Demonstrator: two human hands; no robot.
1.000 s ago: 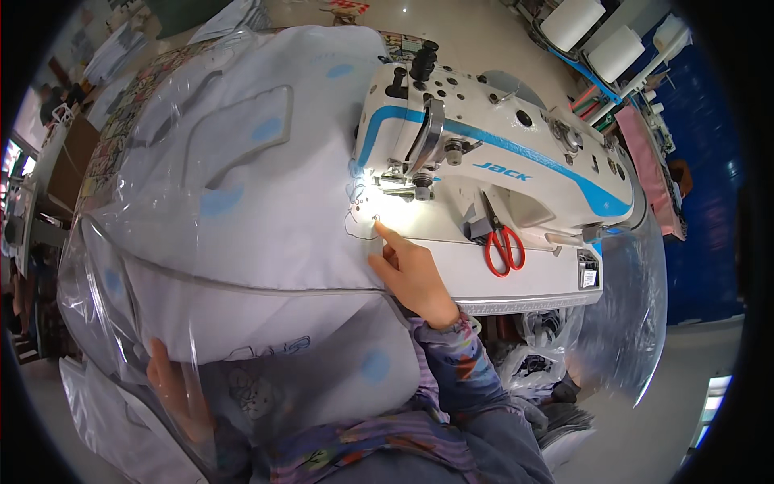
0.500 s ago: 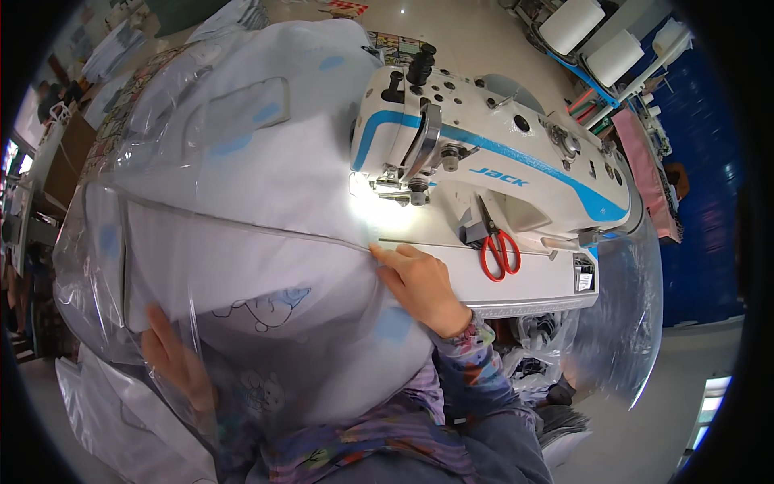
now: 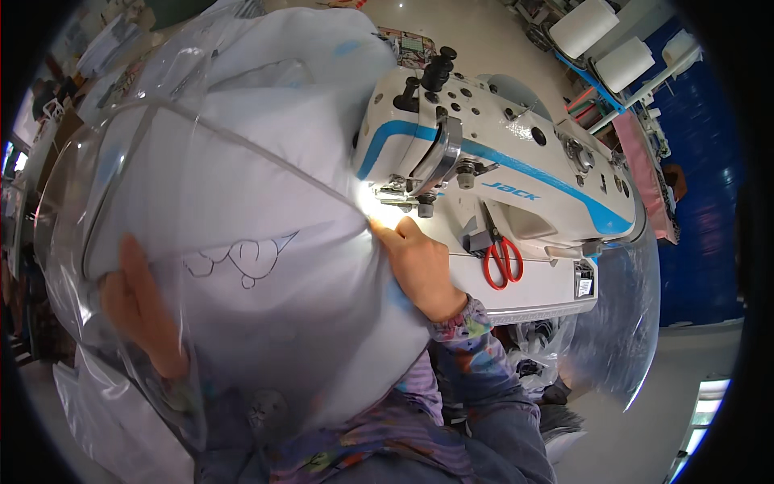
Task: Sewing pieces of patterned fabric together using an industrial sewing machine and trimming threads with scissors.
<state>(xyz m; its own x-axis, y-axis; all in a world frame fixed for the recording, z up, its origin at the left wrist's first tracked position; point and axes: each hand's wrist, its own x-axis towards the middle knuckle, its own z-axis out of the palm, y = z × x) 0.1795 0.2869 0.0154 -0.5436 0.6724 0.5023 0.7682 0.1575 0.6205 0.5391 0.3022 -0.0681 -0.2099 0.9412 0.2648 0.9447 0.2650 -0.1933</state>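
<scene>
A large piece of pale grey-white fabric (image 3: 242, 339) with blue patches and a line-drawn cartoon print spreads over the left side, with grey binding (image 3: 266, 155) running across it. My right hand (image 3: 423, 270) pinches the bound edge just in front of the lit needle area of a white and blue sewing machine (image 3: 516, 161). At the left, my left hand (image 3: 145, 315) lies flat against the fabric, fingers stretched out. Clear plastic sheeting (image 3: 68, 242) covers that hand and the fabric's left part.
Red-handled scissors (image 3: 503, 262) rest on the machine bed under the arm. White thread cones (image 3: 584, 28) stand on a rack at the upper right. Clear plastic (image 3: 617, 323) hangs off the machine's right end. Bagged dark material (image 3: 536, 355) sits below the bed.
The fabric and its binding have been raised and turned at the left, and the cartoon print has shifted left. My left hand moved left; my right hand moved slightly up toward the needle.
</scene>
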